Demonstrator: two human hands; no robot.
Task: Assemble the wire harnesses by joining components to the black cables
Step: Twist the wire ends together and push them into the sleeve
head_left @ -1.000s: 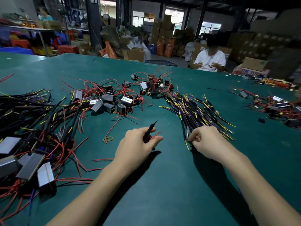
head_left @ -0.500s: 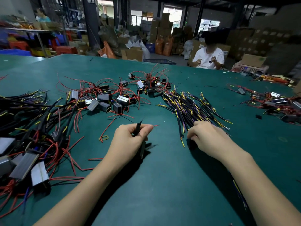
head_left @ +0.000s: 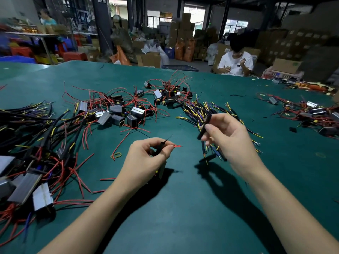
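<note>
While finished harnesses [head_left: 27, 143] pile at nine o'clock, left hand [head_left: 146, 158] pinches a red-wired lead [head_left: 177, 146], right hand [head_left: 229, 136] pinches a black cable [head_left: 204, 126] — unjoined; many remain.

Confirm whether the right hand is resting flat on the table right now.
No. The right hand is raised above the green table, pinching a black cable between thumb and fingers.

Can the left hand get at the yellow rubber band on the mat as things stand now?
Probably not without letting go first. The rubber band lies bare on the mat, just left of the left hand, with nothing over it. But that hand's fingers already pinch a black wire and a red wire.
</note>
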